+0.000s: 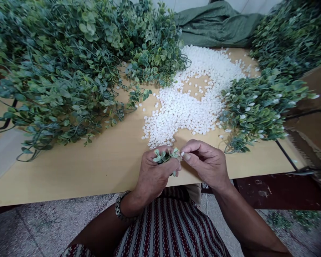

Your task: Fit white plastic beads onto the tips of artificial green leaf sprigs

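My left hand is closed around a small green leafy sprig at the near edge of the wooden table. My right hand meets it from the right, fingers pinched at the sprig's tip on a tiny white piece that barely shows. Just beyond both hands lies a wide spread of small white pieces.
A big heap of green sprigs covers the table's left and back. A smaller heap with white pieces attached lies at the right. A green cloth sits at the back. A dark metal frame runs along the right edge.
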Motion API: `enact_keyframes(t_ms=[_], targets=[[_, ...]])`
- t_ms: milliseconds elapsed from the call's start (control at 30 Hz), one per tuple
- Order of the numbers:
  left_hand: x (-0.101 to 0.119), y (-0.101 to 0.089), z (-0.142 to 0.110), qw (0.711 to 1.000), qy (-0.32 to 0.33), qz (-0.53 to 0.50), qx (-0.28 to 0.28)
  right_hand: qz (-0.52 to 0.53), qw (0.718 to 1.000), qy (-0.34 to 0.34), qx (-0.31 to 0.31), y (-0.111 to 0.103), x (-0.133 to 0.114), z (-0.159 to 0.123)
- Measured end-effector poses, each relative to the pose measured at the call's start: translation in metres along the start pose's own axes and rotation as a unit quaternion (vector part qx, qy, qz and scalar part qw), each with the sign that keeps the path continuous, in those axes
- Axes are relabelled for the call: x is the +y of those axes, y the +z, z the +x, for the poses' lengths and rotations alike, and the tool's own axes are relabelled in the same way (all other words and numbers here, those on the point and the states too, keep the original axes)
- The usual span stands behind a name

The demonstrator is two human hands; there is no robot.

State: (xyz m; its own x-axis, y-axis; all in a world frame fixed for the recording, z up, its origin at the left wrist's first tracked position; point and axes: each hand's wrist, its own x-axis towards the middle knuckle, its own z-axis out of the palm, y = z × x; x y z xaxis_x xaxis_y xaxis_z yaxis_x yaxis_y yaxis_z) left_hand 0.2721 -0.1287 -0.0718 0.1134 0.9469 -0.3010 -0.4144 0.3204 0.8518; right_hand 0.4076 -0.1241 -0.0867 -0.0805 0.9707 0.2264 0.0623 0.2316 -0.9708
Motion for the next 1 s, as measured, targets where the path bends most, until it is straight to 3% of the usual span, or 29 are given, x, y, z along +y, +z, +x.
enact_keyframes(t_ms=[667,1000], targets=[[-0.001,-0.001,0.001,0.999,-0.001,0.038,0.000,-0.127,0.985,-0.113,-0.036,-0.009,0.003,-0.003],[-0.005,-0.006,0.001,0.993,0.015,0.117,-0.017,-0.254,0.939,-0.224,-0.068,-0.017,0.002,-0.005]])
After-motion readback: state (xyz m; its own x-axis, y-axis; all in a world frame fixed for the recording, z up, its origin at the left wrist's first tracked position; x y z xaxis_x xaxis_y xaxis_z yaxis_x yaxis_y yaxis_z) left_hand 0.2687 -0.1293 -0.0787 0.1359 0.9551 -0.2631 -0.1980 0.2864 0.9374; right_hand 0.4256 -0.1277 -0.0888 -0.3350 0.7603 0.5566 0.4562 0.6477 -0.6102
